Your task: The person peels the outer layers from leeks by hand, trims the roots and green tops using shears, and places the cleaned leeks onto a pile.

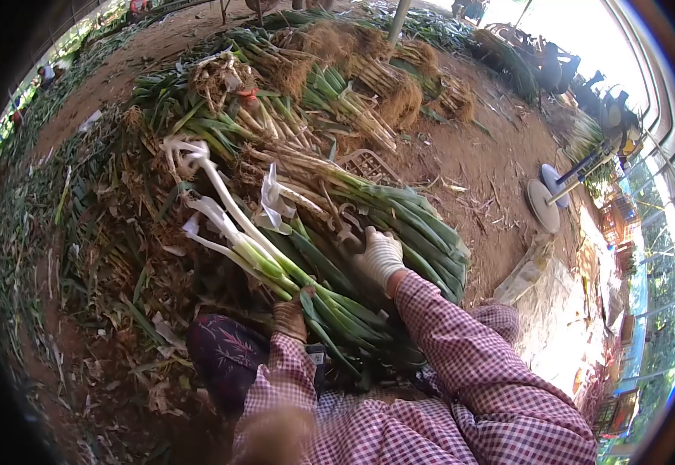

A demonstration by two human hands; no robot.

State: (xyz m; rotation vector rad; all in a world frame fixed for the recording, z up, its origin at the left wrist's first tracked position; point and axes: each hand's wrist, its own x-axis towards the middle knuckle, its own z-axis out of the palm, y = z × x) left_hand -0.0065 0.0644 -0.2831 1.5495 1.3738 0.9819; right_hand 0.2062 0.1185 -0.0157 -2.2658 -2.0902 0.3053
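Observation:
My left hand (289,318), in a soiled glove, grips a bunch of peeled green onions (237,232) whose white stalks point up and left. My right hand (380,256), in a white glove, rests on a larger pile of green onions (407,221) lying across my lap, fingers closed around some stalks. Both arms wear red-and-white checked sleeves.
Heaps of unpeeled onions with brown roots (353,77) lie on the dirt ahead. Peelings and dry leaves (113,232) cover the ground at left. A wire basket (368,164) sits behind the pile. A white stand (547,198) is at right.

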